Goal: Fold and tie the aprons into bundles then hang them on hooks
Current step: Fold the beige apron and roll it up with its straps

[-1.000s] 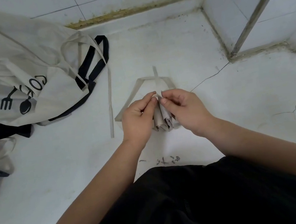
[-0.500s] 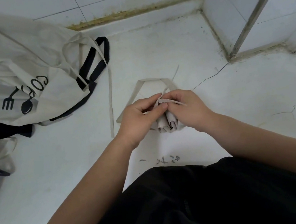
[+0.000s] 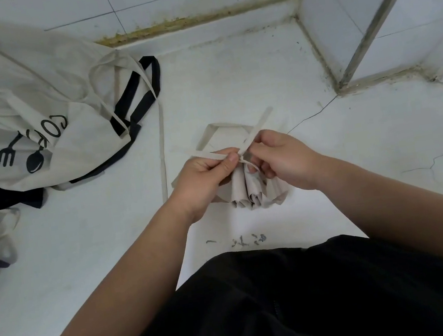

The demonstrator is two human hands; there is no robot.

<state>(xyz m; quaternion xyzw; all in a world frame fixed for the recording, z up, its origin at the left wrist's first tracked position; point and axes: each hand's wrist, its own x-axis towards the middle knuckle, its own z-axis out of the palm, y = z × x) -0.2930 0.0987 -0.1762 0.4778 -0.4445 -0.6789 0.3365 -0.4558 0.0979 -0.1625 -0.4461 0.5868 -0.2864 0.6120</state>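
A beige apron folded into a small pleated bundle [image 3: 250, 192] lies on the white floor in front of me. Its two flat ties cross in a knot on top of it. My left hand [image 3: 201, 176] pinches one tie [image 3: 192, 152] that runs out to the left. My right hand [image 3: 279, 156] pinches the other tie [image 3: 262, 118], which sticks up to the right. A neck loop [image 3: 217, 126] of the same apron lies flat behind the bundle. My fingers hide the upper part of the bundle.
A heap of unfolded beige aprons [image 3: 19, 111] with black straps [image 3: 140, 93] and a fork-and-spoon print lies at the left. One long loose tie [image 3: 162, 148] trails from it toward my left hand. Tiled walls and a corner post [image 3: 380, 8] close the back and right.
My hands have drawn the two ties apart across the bundle, left end out to the left and right end up to the right, pulling the knot tight. The bundle stayed in place.
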